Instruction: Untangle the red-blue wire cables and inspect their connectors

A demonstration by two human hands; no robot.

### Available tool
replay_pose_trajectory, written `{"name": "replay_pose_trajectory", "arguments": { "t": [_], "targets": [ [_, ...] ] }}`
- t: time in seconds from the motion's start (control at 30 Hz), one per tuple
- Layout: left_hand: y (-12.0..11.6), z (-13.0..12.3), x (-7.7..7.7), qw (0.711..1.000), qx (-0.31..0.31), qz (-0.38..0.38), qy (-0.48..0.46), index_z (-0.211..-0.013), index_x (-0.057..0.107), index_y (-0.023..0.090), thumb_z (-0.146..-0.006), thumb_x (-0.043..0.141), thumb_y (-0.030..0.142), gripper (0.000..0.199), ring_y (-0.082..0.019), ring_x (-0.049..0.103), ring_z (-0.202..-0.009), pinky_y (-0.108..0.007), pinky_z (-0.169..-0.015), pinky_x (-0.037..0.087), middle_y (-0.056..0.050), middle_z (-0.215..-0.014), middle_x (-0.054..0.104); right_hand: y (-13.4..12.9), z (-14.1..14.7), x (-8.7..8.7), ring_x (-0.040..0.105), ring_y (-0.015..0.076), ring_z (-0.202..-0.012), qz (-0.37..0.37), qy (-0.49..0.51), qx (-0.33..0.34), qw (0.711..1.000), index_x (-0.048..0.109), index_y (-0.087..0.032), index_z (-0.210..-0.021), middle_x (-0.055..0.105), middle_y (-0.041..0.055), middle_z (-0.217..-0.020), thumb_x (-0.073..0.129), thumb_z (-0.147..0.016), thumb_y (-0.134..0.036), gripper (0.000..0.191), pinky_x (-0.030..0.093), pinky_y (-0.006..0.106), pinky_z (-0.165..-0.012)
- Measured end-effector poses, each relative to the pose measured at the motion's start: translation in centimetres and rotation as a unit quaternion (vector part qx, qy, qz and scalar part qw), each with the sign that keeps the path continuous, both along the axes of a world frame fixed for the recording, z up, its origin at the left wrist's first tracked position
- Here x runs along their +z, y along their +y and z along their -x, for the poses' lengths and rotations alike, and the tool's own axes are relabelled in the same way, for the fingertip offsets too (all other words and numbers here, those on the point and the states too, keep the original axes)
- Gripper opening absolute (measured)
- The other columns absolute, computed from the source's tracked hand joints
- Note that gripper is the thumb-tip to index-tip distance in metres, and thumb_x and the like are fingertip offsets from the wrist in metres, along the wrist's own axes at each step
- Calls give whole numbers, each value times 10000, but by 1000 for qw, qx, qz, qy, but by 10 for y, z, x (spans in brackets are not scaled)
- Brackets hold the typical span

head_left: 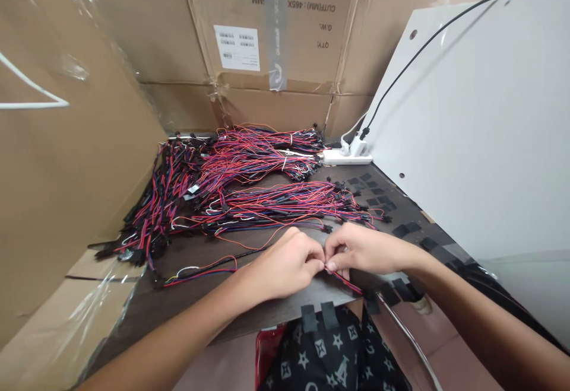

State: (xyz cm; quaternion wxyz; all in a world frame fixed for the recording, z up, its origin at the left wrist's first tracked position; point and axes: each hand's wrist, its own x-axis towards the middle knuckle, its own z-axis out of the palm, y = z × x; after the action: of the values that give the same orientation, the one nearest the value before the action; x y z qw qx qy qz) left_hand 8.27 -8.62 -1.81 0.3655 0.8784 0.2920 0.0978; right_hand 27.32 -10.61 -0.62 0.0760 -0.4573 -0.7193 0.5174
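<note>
The left hand (291,265) and right hand (358,250) pinch thin red-and-blue wires (349,284), seemingly mid-work; short black tape strips (330,315) look unused.

Red-and-blue thin-wire bundles (285,201) on dark flat tabletop (151,305), between brown cardboard panel (71,165) at left and flat white panel (481,142) at right.
Behind: brown cardboard carton (303,29). Rear right, before carton: white oblong plastic power strip (338,158). Down right side: rectangular black patches (406,228). Bundles heaped at left; rightward, in rows one behind another. By front edge: thin red-and-blue wires (350,284).
</note>
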Motion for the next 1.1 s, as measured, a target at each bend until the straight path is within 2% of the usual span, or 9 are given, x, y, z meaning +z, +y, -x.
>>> {"name": "replay_pose_trajectory", "arguments": {
  "t": [0.13, 0.33, 0.47, 0.53, 0.63, 0.73, 0.8, 0.9, 1.1],
  "targets": [
    [-2, 0, 1, 1000, -2, 2, 11, -721, 729, 145, -783, 552, 135, 187, -80, 428, -542, -228, -614, 320, 13, -583, 608, 4, -4, -9, 610, 120, -547, 158, 109, -36, 981, 617, -122, -682, 622, -2, -611, 729, -684, -304, 214, 478, 231, -551],
    [-2, -1, 10, 997, -4, 67, -22, -720, 738, 128, -764, 551, 133, 193, -63, 378, -491, -195, -502, 286, 36, -520, 538, 1, -9, -15, 633, 115, -570, 230, 199, -68, 950, 648, -104, -758, 663, 21, -646, 820, -604, -365, 349, 496, 220, -578],
    [-2, 0, 15, 998, 19, 52, -30, -693, 733, 123, -752, 546, 120, 196, -59, 366, -487, -191, -498, 279, 43, -498, 511, -3, -14, -13, 667, 167, -662, 271, 228, -59, 933, 635, -101, -988, 702, 67, -763, 897, -442, -376, 665, 492, 236, -587],
    [-2, 1, 16, 998, 42, 44, -33, -676, 723, 121, -753, 537, 118, 201, -59, 370, -485, -192, -503, 281, 43, -491, 508, -6, -13, -10, 659, 163, -658, 243, 195, -65, 948, 611, -110, -1030, 694, 54, -759, 890, -473, -340, 665, 482, 233, -582],
    [-1, 1, 15, 995, 68, 59, -41, -672, 708, 120, -762, 520, 133, 209, -62, 388, -487, -189, -500, 288, 40, -499, 507, -14, -4, -4, 633, 136, -602, 128, 130, -102, 978, 594, -124, -947, 653, 14, -685, 755, -699, -330, 360, 482, 232, -578],
    [1, 0, 14, 993, 75, 78, -43, -657, 681, 117, -762, 517, 154, 198, -66, 385, -492, -189, -495, 288, 37, -507, 491, -20, 5, 0, 560, 102, -489, 42, 92, -138, 985, 569, -140, -809, 612, -1, -608, 591, -832, -309, 172, 431, 209, -484],
    [2, -1, 13, 990, 85, 100, -49, -643, 657, 115, -755, 520, 165, 183, -67, 373, -494, -191, -488, 280, 37, -516, 476, -22, 8, 2, 501, 82, -463, -13, 65, -161, 985, 558, -143, -734, 608, 1, -597, 564, -840, -270, 165, 374, 196, -457],
    [2, -3, 14, 979, 102, 165, -65, -642, 632, 116, -742, 540, 184, 151, -63, 332, -484, -194, -464, 246, 48, -514, 438, -23, 9, 4, 502, 95, -526, -65, 49, -176, 981, 570, -142, -703, 636, 19, -627, 584, -821, -258, 166, 365, 212, -507],
    [2, -4, 13, 952, 102, 272, -95, -605, 608, 111, -695, 584, 186, 120, -55, 264, -472, -205, -458, 211, 74, -472, 374, -25, 5, 2, 466, 100, -532, -50, 99, -169, 979, 588, -135, -715, 620, 25, -625, 587, -822, -380, 267, 328, 221, -501]
  ]
}}
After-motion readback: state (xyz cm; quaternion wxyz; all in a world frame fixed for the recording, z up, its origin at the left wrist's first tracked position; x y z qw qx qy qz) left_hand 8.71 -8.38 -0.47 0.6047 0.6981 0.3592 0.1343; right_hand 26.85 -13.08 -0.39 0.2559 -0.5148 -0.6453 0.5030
